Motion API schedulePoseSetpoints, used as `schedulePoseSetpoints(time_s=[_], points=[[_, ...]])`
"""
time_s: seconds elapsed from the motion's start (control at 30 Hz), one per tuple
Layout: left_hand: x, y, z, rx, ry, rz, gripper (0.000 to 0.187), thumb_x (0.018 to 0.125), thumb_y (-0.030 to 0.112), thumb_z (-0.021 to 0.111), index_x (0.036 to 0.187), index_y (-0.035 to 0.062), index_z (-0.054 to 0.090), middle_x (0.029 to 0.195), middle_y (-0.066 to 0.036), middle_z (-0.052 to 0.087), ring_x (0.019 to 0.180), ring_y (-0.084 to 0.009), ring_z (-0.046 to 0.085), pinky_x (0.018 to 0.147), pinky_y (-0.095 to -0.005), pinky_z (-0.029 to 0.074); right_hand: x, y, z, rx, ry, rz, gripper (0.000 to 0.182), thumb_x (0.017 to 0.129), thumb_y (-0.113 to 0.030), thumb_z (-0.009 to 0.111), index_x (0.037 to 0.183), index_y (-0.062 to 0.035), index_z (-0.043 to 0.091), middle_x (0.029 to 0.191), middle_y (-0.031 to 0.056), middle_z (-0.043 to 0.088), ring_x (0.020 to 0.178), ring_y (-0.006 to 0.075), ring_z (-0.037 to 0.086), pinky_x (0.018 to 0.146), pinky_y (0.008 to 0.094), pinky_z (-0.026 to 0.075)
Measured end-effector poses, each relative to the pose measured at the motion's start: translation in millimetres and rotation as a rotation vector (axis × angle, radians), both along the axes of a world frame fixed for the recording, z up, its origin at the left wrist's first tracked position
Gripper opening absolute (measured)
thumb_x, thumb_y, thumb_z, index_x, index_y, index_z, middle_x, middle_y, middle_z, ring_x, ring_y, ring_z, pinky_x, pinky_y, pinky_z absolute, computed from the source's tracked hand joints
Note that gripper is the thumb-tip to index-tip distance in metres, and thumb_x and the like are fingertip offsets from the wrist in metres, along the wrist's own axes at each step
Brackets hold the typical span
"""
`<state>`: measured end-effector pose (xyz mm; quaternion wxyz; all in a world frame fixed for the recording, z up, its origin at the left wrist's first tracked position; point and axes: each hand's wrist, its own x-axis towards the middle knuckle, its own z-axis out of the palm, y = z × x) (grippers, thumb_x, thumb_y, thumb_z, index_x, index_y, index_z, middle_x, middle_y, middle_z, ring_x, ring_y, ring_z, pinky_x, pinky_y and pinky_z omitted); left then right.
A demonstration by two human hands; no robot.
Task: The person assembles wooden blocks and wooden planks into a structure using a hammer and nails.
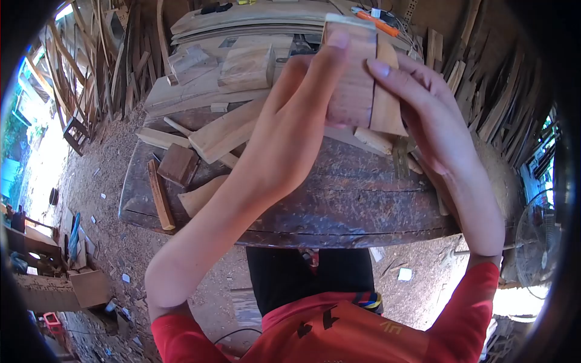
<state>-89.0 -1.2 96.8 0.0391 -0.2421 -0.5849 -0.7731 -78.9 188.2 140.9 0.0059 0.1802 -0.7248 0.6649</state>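
My left hand (318,69) grips a reddish-brown wooden block (351,91), its thumb pressed near the upper edge and its other fingers hidden behind. Against the block's right side stands a paler, narrow wooden piece (387,109) with a curved outer edge. My right hand (426,97) holds this pale piece, the thumb lying on its front face. Both pieces are raised together above the far part of a dark, worn workbench (363,187), and a thin dark line runs between them.
Wooden offcuts, including a thick block (247,68), a brown block (178,164) and a narrow stick (160,195), lie on the bench's left. Stacked boards (242,27) and an orange-handled tool (378,23) are at the back. A fan (537,242) stands at right.
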Motion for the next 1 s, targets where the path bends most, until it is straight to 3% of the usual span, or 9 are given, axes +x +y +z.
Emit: schedulePoseSetpoints(time_s=[0.1, 0.2, 0.3, 0.43, 0.57, 0.63, 0.7, 0.83, 1.0], points=[[-9.8, 22.7, 4.6, 0.021, -0.007, 0.057, 0.069, 0.107, 0.059, 0.049, 0.126, -0.0063, 0.06, 0.114, -0.009, 0.063, 0.105, -0.0134, 0.057, 0.097, -0.0291, 0.046, 5.7, 8.9, 0.8, 0.179, 0.166, 0.067, 0.046, 0.103, -0.031, 0.066, 0.131, 0.0056, 0.062, 0.12, 0.0077, 0.069, 0.111, 0.0138, 0.065, 0.099, 0.0282, 0.049], [-9.7, 40.4, 19.3, 0.078, -0.044, 0.087, 0.07, 0.107, 0.059, 0.049, 0.12, -0.0065, 0.067, 0.11, -0.007, 0.069, 0.103, -0.0107, 0.059, 0.096, -0.0262, 0.046, 5.0, 39.4, 6.2, 0.532, 0.533, -0.019, 0.04, 0.104, -0.022, 0.061, 0.133, 0.0052, 0.06, 0.11, 0.0114, 0.067, 0.098, 0.0179, 0.063, 0.091, 0.0309, 0.049], [-14.2, 51.1, 21.2, -0.034, -0.013, 0.135, 0.071, 0.107, 0.06, 0.048, 0.122, -0.0067, 0.066, 0.111, -0.008, 0.069, 0.103, -0.0105, 0.059, 0.096, -0.0259, 0.046, 5.0, 58.6, 15.5, 0.635, 0.703, -0.107, 0.032, 0.098, -0.018, 0.065, 0.124, 0.0011, 0.066, 0.112, 0.021, 0.065, 0.102, 0.0356, 0.066, 0.087, 0.0378, 0.051], [-19.8, 66.9, 20.5, 0.003, -0.044, 0.079, 0.067, 0.108, 0.057, 0.047, 0.118, -0.0063, 0.066, 0.108, -0.007, 0.069, 0.101, -0.0104, 0.058, 0.094, -0.0263, 0.046, -6.0, 76.1, 0.5, 0.742, 1.181, -0.263, 0.043, 0.081, -0.008, 0.074, 0.124, -0.0075, 0.07, 0.118, 0.0148, 0.066, 0.097, 0.0296, 0.068, 0.081, 0.0385, 0.057], [-24.2, 71.8, 8.2, 0.046, -0.058, 0.047, 0.063, 0.111, 0.054, 0.043, 0.122, -0.004, 0.064, 0.115, -0.008, 0.068, 0.105, -0.012, 0.059, 0.096, -0.0273, 0.047, -20.8, 87.8, -7.9, 0.932, 1.592, -0.257, 0.047, 0.073, -0.012, 0.076, 0.119, -0.014, 0.074, 0.116, 0.0076, 0.068, 0.09, 0.0218, 0.07, 0.075, 0.0321, 0.059], [-24.8, 67.2, 1.6, 0.065, -0.042, 0.043, 0.058, 0.112, 0.048, 0.04, 0.134, -0.002, 0.06, 0.13, -0.011, 0.066, 0.116, -0.0144, 0.063, 0.101, -0.0291, 0.05, -29.5, 82.8, -9.5, 0.89, 1.712, -0.254, 0.042, 0.075, -0.011, 0.075, 0.117, -0.012, 0.074, 0.115, 0.0085, 0.069, 0.093, 0.023, 0.071, 0.078, 0.0335, 0.06], [-21.4, 61.7, -0.5, 0.039, -0.019, 0.073, 0.059, 0.113, 0.049, 0.038, 0.137, -0.0019, 0.058, 0.13, -0.011, 0.065, 0.116, -0.0151, 0.063, 0.101, -0.0297, 0.05, -40.7, 76.8, -12.3, 0.841, 1.84, -0.247, 0.037, 0.078, -0.01, 0.075, 0.116, -0.0085, 0.074, 0.115, 0.0108, 0.069, 0.098, 0.0254, 0.072, 0.082, 0.0364, 0.062], [-23.2, 52.6, -8.8, 0.0, 0.024, 0.099, 0.062, 0.113, 0.051, 0.035, 0.14, -0.0015, 0.054, 0.13, -0.011, 0.065, 0.116, -0.0156, 0.063, 0.101, -0.0299, 0.051, -37.1, 72.2, -4.6, 0.918, 1.809, -0.122, 0.037, 0.083, -0.009, 0.079, 0.118, -0.001, 0.072, 0.113, 0.0168, 0.071, 0.103, 0.032, 0.073, 0.09, 0.0448, 0.063], [-24.4, 49.9, -4.2, 0.141, -0.017, 0.006, 0.065, 0.112, 0.054, 0.032, 0.137, -0.0013, 0.055, 0.124, -0.012, 0.066, 0.11, -0.0157, 0.066, 0.095, -0.0293, 0.054, -40.1, 63.3, 8.3, 0.897, 1.772, -0.065, 0.037, 0.085, -0.011, 0.078, 0.118, 0.0029, 0.071, 0.112, 0.0179, 0.072, 0.103, 0.0335, 0.073, 0.092, 0.0465, 0.063]])
